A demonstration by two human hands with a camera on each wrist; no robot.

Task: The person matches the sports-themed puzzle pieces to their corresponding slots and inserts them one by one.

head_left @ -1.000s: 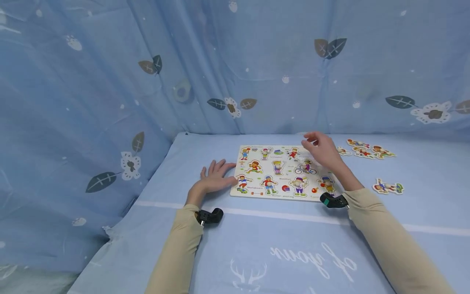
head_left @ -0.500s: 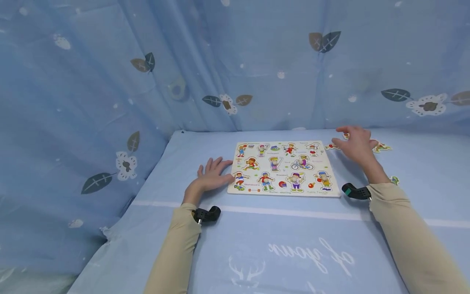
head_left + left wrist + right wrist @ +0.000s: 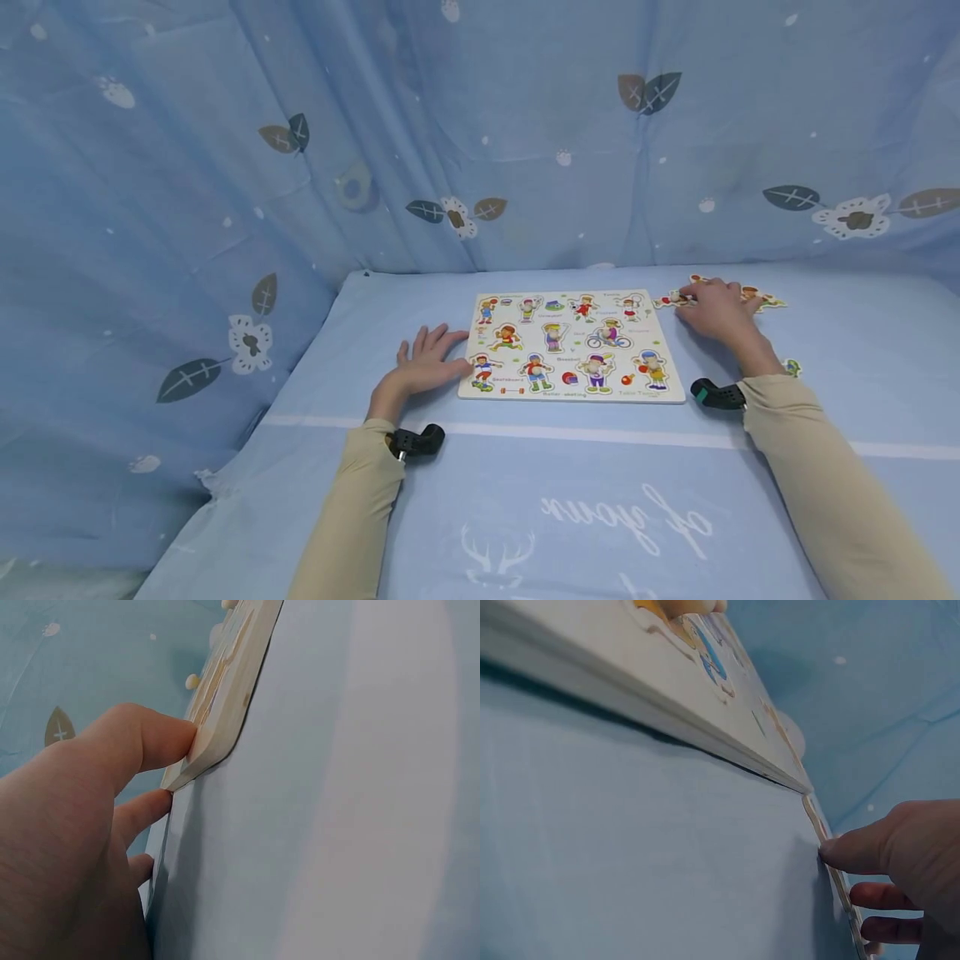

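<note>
We've got the puzzle board [image 3: 622, 357] lying flat around the middle of the pale blue tablecloth [image 3: 585, 471], toward the far side, with little sports figures all over its face. The left hand [image 3: 423, 367] is at its left side, fingers spread and not clenched: thumb on top by the near left corner, forefinger touching the left edge. The right hand [image 3: 718, 312] is down at the loose pieces [image 3: 761, 298], just right of the board's far right corner. Its thumb touches the edge of the leftmost loose piece [image 3: 664, 300], but honestly we can't tell if it's pinching it or just touching. One more loose piece [image 3: 792, 367] peeks out beside the right wrist, nearer us than the others, mostly hidden. Both sleeves [image 3: 832, 475] are tan, and we've got a leaf-print blue curtain [image 3: 480, 108] along the far side.
</note>
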